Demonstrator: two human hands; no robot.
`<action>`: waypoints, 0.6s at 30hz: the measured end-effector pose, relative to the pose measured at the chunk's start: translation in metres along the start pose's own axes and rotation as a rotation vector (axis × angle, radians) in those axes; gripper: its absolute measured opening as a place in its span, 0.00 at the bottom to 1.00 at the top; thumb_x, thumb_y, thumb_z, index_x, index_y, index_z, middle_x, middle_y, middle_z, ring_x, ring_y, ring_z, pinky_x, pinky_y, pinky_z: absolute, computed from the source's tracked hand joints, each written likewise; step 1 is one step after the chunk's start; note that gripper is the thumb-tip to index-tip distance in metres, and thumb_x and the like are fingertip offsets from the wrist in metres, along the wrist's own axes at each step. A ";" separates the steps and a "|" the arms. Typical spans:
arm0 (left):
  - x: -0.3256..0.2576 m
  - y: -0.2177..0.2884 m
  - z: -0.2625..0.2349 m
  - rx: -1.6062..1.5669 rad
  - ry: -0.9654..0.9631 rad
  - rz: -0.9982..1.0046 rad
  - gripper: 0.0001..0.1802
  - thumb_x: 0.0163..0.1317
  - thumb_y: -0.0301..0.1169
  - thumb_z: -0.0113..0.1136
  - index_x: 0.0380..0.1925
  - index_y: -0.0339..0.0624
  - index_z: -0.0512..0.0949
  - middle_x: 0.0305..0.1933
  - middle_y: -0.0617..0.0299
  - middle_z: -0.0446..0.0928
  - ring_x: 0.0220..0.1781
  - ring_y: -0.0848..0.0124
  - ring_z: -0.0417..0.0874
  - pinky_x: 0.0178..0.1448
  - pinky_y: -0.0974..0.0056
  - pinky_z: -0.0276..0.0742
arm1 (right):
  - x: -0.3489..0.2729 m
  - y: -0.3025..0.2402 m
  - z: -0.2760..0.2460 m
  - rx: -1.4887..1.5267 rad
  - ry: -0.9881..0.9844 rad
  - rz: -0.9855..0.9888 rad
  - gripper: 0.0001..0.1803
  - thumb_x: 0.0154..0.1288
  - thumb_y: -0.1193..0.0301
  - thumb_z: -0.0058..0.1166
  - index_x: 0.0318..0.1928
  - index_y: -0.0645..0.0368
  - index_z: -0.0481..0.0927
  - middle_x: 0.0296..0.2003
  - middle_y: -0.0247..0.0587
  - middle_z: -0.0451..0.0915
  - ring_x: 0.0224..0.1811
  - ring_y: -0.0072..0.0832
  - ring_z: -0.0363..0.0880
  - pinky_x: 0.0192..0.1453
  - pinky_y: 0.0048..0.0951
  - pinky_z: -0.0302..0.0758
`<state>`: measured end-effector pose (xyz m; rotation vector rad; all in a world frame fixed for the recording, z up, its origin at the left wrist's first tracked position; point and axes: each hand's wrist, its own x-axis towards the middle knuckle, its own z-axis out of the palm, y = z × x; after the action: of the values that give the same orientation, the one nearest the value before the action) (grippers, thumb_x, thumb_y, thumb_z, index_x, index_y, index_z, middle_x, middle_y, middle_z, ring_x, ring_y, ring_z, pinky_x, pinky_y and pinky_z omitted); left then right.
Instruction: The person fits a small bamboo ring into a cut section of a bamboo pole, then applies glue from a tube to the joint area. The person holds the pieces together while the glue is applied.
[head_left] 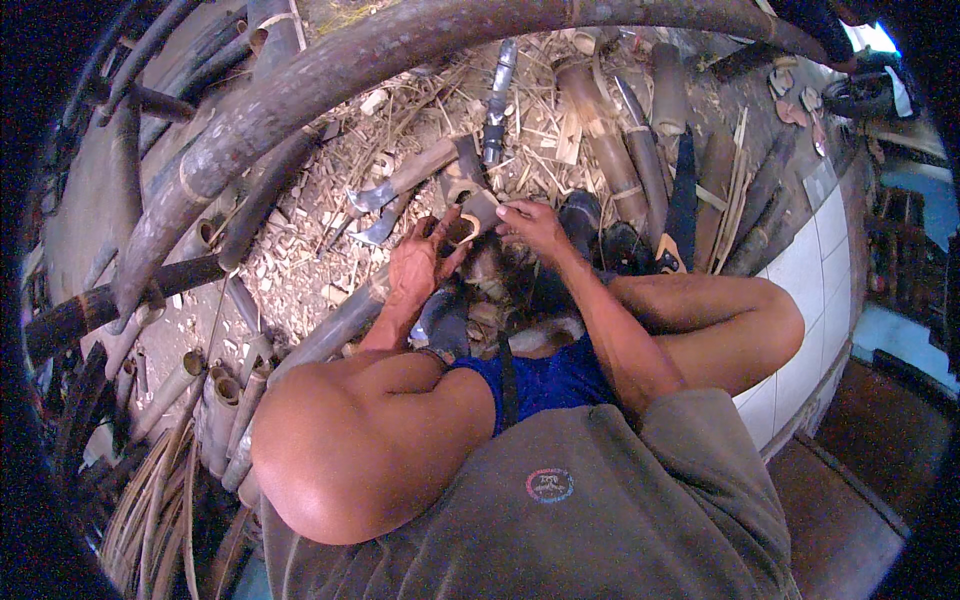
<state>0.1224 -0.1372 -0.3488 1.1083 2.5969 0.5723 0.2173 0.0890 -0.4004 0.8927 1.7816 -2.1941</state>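
Between my hands is a short bamboo tube, held slanted with its pale cut end facing down toward me. My left hand is closed at the tube's left side, its fingers by the open end. Thumb and fingertips of my right hand pinch the tube's right edge. Just beyond it lies a thicker bamboo piece. To the left, a curved-blade tool with a wooden handle rests on the shavings, beside a second curved blade.
A long dark bamboo pole arches across the far side. On the right lie a saw, a pointed blade and bamboo lengths. A silver-and-black cylinder lies ahead. Cut bamboo tubes crowd the left, and wood chips cover the ground.
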 end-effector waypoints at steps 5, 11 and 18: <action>0.001 0.002 -0.002 -0.040 0.030 0.018 0.36 0.61 0.53 0.66 0.70 0.63 0.71 0.54 0.50 0.80 0.53 0.50 0.83 0.52 0.51 0.83 | -0.001 -0.002 -0.002 -0.044 0.017 0.018 0.26 0.70 0.58 0.63 0.57 0.66 0.80 0.46 0.42 0.84 0.44 0.30 0.85 0.45 0.31 0.85; -0.001 -0.001 0.002 -0.018 0.099 0.037 0.36 0.61 0.52 0.66 0.70 0.63 0.71 0.53 0.50 0.80 0.53 0.51 0.84 0.52 0.51 0.83 | 0.000 -0.003 -0.001 -0.064 0.006 0.022 0.26 0.70 0.57 0.63 0.57 0.66 0.80 0.43 0.40 0.84 0.42 0.28 0.85 0.43 0.30 0.85; -0.009 0.004 0.000 -0.005 0.060 0.015 0.37 0.61 0.53 0.66 0.70 0.64 0.70 0.54 0.51 0.79 0.53 0.51 0.83 0.53 0.51 0.83 | -0.006 0.006 0.000 -0.029 -0.002 0.039 0.25 0.70 0.59 0.63 0.56 0.67 0.80 0.42 0.40 0.84 0.41 0.28 0.85 0.43 0.30 0.85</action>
<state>0.1311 -0.1416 -0.3466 1.1266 2.6386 0.6242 0.2250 0.0865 -0.4020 0.9112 1.7759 -2.1390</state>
